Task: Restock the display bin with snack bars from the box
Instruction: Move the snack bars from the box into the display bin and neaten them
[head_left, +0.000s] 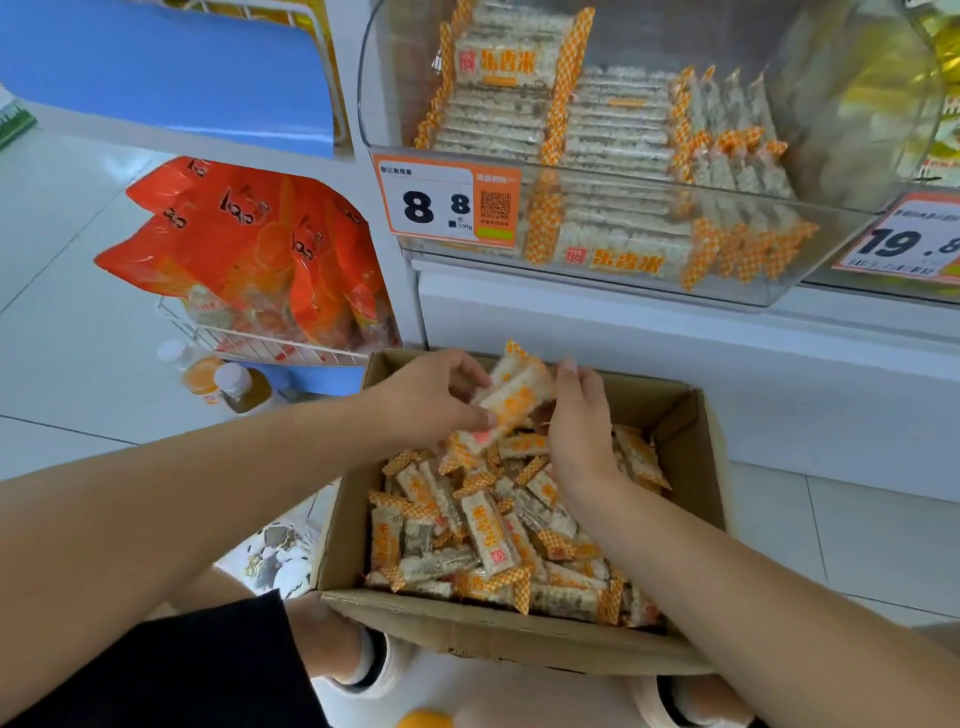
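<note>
An open cardboard box (691, 457) on the floor is full of loose snack bars (488, 535) in white wrappers with orange checked ends. Above its far end, my left hand (436, 400) and my right hand (579, 421) together hold a small stack of bars (511, 397), the left gripping it from the left, the right curled around its right side. Higher up, the clear display bin (779, 244) holds neat rows of the same bars (613, 130), with some standing on end at the right.
A price tag reading 8.8 (447, 202) is fixed to the bin's front left. Orange snack bags (249, 249) fill a wire basket at left, with bottles (234, 387) on the floor below. My feet sit beneath the box's near edge.
</note>
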